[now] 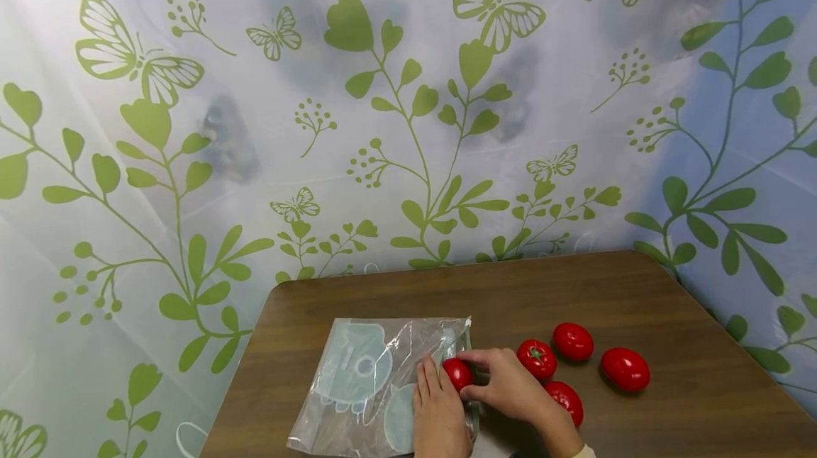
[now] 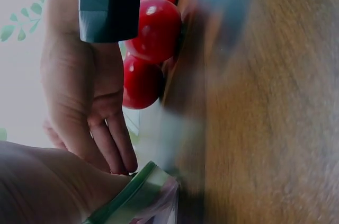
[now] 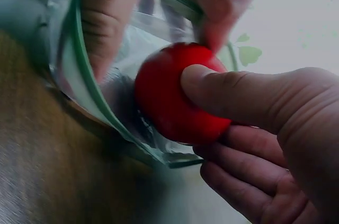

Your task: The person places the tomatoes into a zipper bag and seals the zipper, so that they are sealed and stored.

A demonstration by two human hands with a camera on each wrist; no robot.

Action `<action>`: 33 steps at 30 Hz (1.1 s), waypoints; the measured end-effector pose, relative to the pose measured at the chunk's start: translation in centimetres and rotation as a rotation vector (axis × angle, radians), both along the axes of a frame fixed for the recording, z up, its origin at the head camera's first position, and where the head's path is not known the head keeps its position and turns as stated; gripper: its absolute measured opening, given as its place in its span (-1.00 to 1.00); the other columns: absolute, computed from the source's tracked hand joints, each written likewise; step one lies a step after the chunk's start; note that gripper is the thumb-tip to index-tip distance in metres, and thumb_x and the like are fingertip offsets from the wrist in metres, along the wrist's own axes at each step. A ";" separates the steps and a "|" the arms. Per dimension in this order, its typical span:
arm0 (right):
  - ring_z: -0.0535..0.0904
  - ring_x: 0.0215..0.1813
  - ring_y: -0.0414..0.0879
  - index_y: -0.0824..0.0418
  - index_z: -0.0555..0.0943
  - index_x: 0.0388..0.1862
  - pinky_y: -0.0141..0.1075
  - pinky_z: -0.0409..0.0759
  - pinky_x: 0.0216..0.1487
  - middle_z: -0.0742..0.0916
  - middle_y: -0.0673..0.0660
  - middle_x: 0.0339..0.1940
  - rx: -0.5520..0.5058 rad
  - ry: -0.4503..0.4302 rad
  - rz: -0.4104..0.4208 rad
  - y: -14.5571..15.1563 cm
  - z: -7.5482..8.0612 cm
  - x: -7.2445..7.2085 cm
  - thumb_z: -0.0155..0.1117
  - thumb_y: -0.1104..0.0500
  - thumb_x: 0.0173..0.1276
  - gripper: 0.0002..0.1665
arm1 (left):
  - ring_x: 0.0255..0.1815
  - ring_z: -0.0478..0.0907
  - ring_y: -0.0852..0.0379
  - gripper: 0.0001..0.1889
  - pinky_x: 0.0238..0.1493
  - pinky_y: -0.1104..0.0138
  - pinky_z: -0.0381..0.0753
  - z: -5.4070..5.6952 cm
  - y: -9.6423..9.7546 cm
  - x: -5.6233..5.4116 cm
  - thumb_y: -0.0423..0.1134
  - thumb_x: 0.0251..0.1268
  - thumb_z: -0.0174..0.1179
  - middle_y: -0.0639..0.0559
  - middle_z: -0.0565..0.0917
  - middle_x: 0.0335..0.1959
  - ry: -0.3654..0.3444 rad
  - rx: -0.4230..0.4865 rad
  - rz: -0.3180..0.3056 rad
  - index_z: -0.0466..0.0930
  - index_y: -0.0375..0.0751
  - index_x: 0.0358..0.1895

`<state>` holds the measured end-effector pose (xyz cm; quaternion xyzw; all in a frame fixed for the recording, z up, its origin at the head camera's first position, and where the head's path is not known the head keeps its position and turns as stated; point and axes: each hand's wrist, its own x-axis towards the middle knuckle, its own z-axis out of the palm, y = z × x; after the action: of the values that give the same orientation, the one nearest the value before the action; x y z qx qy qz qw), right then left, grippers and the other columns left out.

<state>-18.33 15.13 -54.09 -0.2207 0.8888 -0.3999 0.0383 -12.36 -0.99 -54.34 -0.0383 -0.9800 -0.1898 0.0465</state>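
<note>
A red tomato point(image 1: 457, 373) sits at the mouth of a clear zip bag point(image 1: 357, 415) with pale blue prints. My right hand point(image 1: 510, 383) grips this tomato, its thumb point(image 3: 212, 89) pressed on the near side and fingers beneath. My left hand point(image 1: 439, 412) lies at the bag's mouth with fingers extended. In the right wrist view, digits of the left hand point(image 3: 114, 12) spread the green-edged opening point(image 3: 87, 83) around the tomato. The left wrist view shows the right hand point(image 2: 85, 86) beyond the bag's green edge point(image 2: 124, 197).
Right of the hands on the brown table point(image 1: 676, 316) lie several more tomatoes, among them one with a green stem mark point(image 1: 537, 359) and one farthest right point(image 1: 625, 370). A curtain point(image 1: 408, 125) with green leaves and butterflies hangs behind the table.
</note>
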 end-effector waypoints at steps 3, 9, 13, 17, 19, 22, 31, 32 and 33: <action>0.81 0.25 0.14 0.23 0.75 0.34 0.15 0.75 0.25 0.83 0.22 0.28 0.037 0.039 -0.010 -0.4 0.0 0.3 0.71 0.02 0.27 -0.30 | 0.61 0.37 -0.44 0.01 0.49 -0.19 0.54 -0.2 0.2 0.2 -0.32 -0.25 0.74 -0.47 0.33 0.63 0.079 -0.035 0.013 0.46 -0.48 0.42; 0.83 0.23 0.11 0.20 0.75 0.35 0.15 0.76 0.24 0.83 0.20 0.28 0.085 0.045 -0.031 -0.2 0.2 0.7 0.69 -0.03 0.29 -0.30 | 0.62 0.37 -0.41 0.03 0.50 -0.17 0.55 -0.3 0.4 0.3 -0.31 -0.30 0.76 -0.45 0.33 0.63 0.083 -0.059 0.022 0.46 -0.43 0.41; 0.85 0.17 0.14 0.19 0.76 0.34 0.15 0.78 0.18 0.83 0.21 0.26 0.069 0.017 -0.039 0.2 0.6 0.7 0.68 0.01 0.31 -0.35 | 0.63 0.35 -0.41 0.02 0.51 -0.18 0.53 -0.3 0.4 0.3 -0.28 -0.26 0.76 -0.43 0.33 0.63 0.056 -0.061 0.022 0.45 -0.42 0.42; 0.86 0.15 0.11 0.21 0.78 0.30 0.10 0.80 0.15 0.85 0.21 0.23 0.064 0.055 -0.012 -0.1 0.7 0.6 0.65 0.08 0.34 -0.43 | 0.62 0.35 -0.41 0.02 0.50 -0.17 0.53 -0.3 0.2 0.3 -0.26 -0.26 0.75 -0.43 0.34 0.62 0.070 -0.085 0.017 0.45 -0.42 0.43; 0.86 0.13 0.05 0.20 0.80 0.27 0.05 0.82 0.14 0.86 0.17 0.20 0.068 0.095 0.001 -0.5 0.5 0.6 0.65 0.10 0.35 -0.47 | 0.62 0.36 -0.40 0.04 0.50 -0.16 0.54 -0.4 0.1 0.2 -0.26 -0.29 0.75 -0.42 0.35 0.62 0.088 -0.105 0.017 0.45 -0.42 0.43; 0.87 0.10 -0.04 0.19 0.82 0.22 -0.03 0.84 0.11 0.89 0.12 0.14 0.056 0.144 0.017 -1.1 0.3 0.6 0.64 0.12 0.36 -0.52 | 0.62 0.36 -0.39 0.08 0.50 -0.15 0.54 -0.5 0.0 0.3 -0.26 -0.36 0.78 -0.42 0.34 0.62 0.108 -0.127 0.017 0.47 -0.43 0.43; 0.84 0.12 -0.12 0.12 0.85 0.18 -0.01 0.80 0.21 0.90 0.01 0.11 0.040 0.172 -0.008 -2.4 -1.1 0.3 0.66 0.11 0.33 -0.56 | 0.64 0.38 -0.36 0.14 0.55 -0.12 0.50 -0.7 0.4 0.6 -0.30 -0.49 0.81 -0.38 0.37 0.63 0.208 -0.176 0.047 0.52 -0.44 0.44; 0.84 0.13 -0.11 0.13 0.85 0.18 0.01 0.79 0.22 0.90 0.01 0.11 0.041 0.165 -0.014 -2.5 -1.2 0.3 0.66 0.11 0.32 -0.55 | 0.64 0.38 -0.36 0.13 0.55 -0.12 0.49 -0.8 0.5 0.6 -0.30 -0.49 0.80 -0.38 0.38 0.63 0.213 -0.182 0.049 0.52 -0.44 0.44; 0.84 0.13 -0.11 0.13 0.85 0.18 0.02 0.79 0.22 0.90 0.01 0.11 0.044 0.158 -0.020 -2.5 -1.3 0.3 0.67 0.10 0.31 -0.54 | 0.64 0.38 -0.37 0.13 0.56 -0.12 0.48 -0.8 0.5 0.6 -0.30 -0.48 0.80 -0.37 0.39 0.62 0.217 -0.189 0.050 0.52 -0.44 0.44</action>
<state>-18.07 12.59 -55.38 -0.2416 0.8998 -0.3619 -0.0312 -11.77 -0.51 -55.09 -0.0386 -0.9833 -0.0901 0.1532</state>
